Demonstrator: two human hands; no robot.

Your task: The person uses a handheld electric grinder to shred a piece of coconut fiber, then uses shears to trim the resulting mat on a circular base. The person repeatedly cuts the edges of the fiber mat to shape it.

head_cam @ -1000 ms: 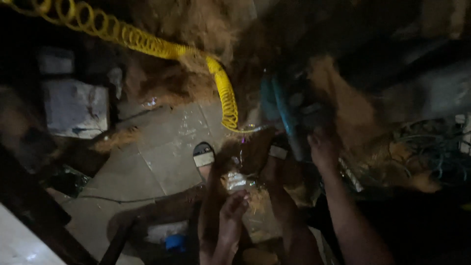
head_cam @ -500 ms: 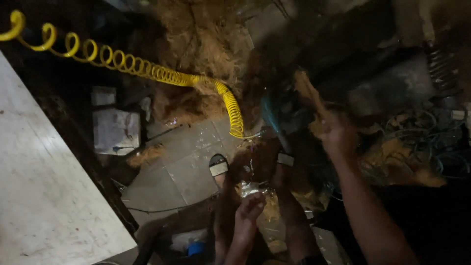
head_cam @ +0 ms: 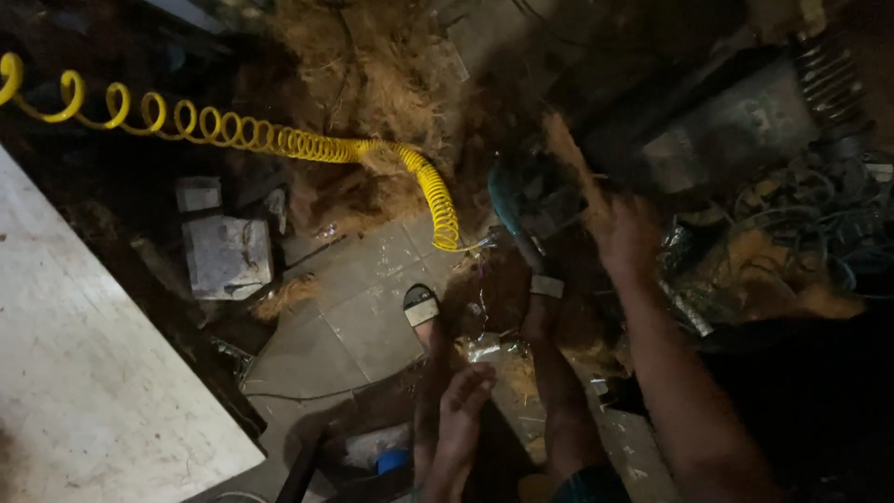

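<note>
My right hand [head_cam: 626, 235] is raised at centre right, fingers closed on a tuft of brown fibre [head_cam: 563, 144] that sticks up and left from it. My left hand [head_cam: 461, 405] hangs low in the middle, fingers loosely spread, holding nothing. Its fingertips sit just below a crumpled shiny scrap [head_cam: 484, 346] on the floor. Under the hands are my two legs, with sandalled feet [head_cam: 421, 305] on grey floor tiles. A yellow coiled hose [head_cam: 279, 140] runs from the upper left down to a teal tool [head_cam: 507, 200] beside my right hand.
A pale board [head_cam: 84, 373] fills the lower left. Grey blocks [head_cam: 223, 256] lie beside it. A heap of brown fibre [head_cam: 372, 84] sits at top centre. A dark machine with a coil spring [head_cam: 824, 74] and tangled wires [head_cam: 801, 214] crowd the right. A blue cap [head_cam: 391, 461] lies near my left hand.
My right hand has lifted up and to the right with the fibre tuft. The left hand stays low by the shiny scrap. The view has swung, bringing the pale board in.
</note>
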